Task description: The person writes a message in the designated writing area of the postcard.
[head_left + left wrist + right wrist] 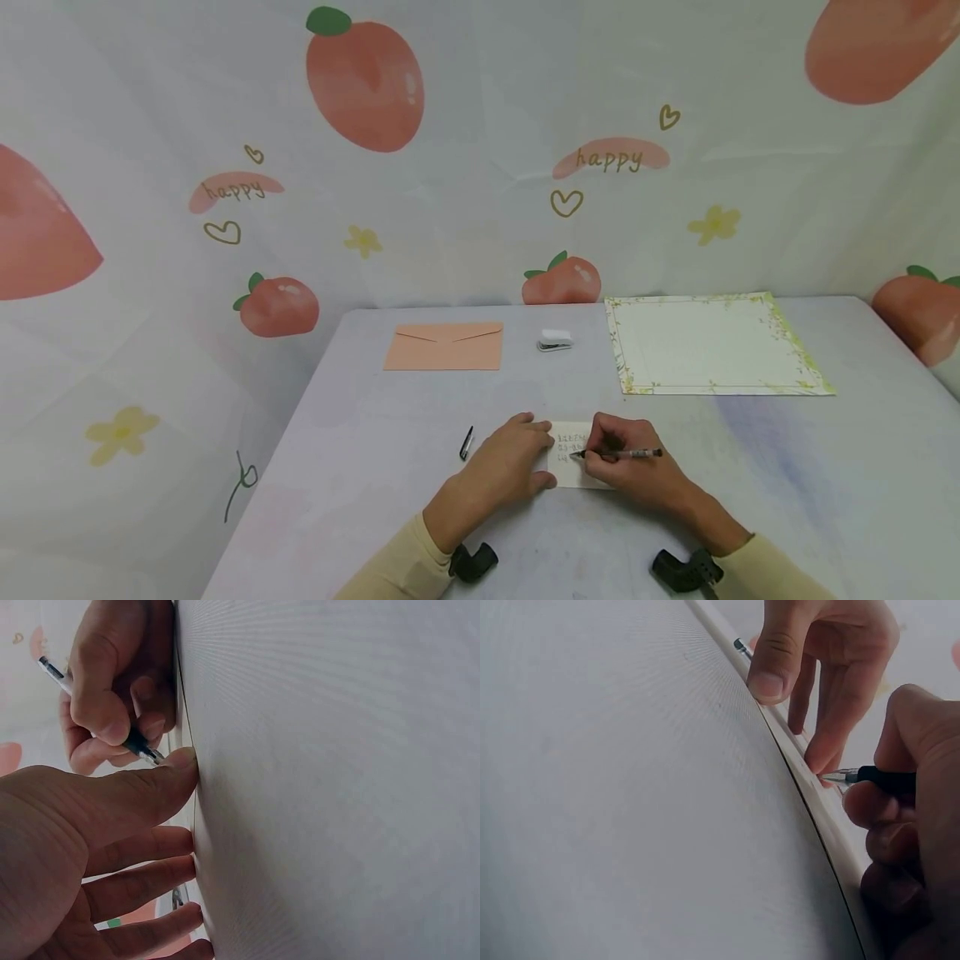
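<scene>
Head view shows the right hand pinching a pen, tip on a small card near the worktop's front edge; the left hand presses it flat with straight fingers. Keeping that pressure steady should stop slipping; the card is pale, with several short written lines.

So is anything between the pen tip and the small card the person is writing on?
Nothing visible. The right hand grips the pen with its tip right at the card; the left hand presses on the card's left edge, beside the tip, not under it.
</scene>
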Tool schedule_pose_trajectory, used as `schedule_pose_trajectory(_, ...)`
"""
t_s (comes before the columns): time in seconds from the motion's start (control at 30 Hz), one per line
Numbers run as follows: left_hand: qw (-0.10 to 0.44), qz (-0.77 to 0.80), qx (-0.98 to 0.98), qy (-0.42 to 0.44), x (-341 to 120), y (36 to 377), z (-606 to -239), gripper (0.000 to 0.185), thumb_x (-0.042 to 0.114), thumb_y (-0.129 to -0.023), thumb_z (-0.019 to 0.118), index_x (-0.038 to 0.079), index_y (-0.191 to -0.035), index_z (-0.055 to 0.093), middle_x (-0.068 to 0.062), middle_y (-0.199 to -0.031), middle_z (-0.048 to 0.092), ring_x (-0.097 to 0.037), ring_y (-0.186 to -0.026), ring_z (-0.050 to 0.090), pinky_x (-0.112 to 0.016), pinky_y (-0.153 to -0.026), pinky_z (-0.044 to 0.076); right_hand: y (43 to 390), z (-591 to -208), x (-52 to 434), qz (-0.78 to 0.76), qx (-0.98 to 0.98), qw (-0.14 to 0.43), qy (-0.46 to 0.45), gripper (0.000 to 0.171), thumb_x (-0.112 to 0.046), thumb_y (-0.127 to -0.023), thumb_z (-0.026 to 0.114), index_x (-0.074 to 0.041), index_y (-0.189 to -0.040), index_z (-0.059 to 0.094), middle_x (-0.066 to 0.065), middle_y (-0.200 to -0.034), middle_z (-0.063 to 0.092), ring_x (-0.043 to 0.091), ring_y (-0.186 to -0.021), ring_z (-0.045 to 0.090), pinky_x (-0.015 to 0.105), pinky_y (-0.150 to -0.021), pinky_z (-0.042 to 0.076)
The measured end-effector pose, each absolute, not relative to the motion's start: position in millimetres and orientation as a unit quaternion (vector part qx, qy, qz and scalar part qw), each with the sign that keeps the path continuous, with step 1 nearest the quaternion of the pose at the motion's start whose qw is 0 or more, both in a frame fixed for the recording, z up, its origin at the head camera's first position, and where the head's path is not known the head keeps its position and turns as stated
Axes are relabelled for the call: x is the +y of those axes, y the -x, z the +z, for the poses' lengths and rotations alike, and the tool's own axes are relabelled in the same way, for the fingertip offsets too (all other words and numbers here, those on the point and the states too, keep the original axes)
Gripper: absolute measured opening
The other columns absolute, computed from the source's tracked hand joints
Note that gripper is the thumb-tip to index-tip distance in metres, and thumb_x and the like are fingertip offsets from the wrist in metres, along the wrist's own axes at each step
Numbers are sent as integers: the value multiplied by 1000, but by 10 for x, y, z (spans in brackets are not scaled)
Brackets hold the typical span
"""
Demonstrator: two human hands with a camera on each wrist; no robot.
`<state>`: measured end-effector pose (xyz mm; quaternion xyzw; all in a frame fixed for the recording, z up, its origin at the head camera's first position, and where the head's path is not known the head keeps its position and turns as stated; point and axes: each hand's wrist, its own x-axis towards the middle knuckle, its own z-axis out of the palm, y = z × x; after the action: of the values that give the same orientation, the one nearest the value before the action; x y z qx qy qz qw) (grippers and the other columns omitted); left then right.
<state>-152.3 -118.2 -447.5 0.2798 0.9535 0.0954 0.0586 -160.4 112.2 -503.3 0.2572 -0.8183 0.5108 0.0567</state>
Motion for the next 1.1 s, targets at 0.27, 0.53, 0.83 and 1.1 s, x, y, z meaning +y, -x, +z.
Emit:
schedule_pose_trajectory(0.27, 57, 95, 954, -279, -1182, 1523, -4476, 49, 31, -88, 95, 10, -130, 80, -5, -147, 72, -27, -145, 61, -36, -118, 54, 1587, -5027, 1106, 510, -816, 55, -266, 33, 8, -77, 76, -23, -79, 63, -16, -72, 61, 0, -66, 53, 19, -54, 42)
schedule_pose_trajectory(0.53, 56, 93, 954, -280, -1182, 1522, -4477, 49, 31, -88, 95, 10, -130, 80, -4, -147, 72, -27, -145, 61, -36, -117, 54, 1580, -5028, 1110, 511, -814, 52, -270, 33, 9, -77, 76, -22, -79, 63, -16, -72, 63, -1, -65, 54, 20, -53, 43)
schedule_pose_trajectory(0.83, 55, 93, 954, -281, -1183, 1516, -4467, 49, 31, -88, 95, 10, -130, 80, -4, -147, 72, -27, -144, 61, -36, -117, 55, 1584, -5031, 1121, 503, -817, 54, -275, 34, 8, -76, 76, -23, -79, 61, -19, -70, 57, -1, -65, 51, 18, -54, 39)
schedule_pose_trajectory(1.1, 53, 90, 954, -281, -1179, 1513, -4473, 49, 32, -88, 95, 11, -130, 80, -4, -147, 72, -28, -145, 62, -36, -117, 55, 1590, -5033, 1111, 497, -823, 75, -264, 36, 7, -76, 74, -26, -78, 59, -19, -70, 56, -1, -66, 51, 19, -55, 41)
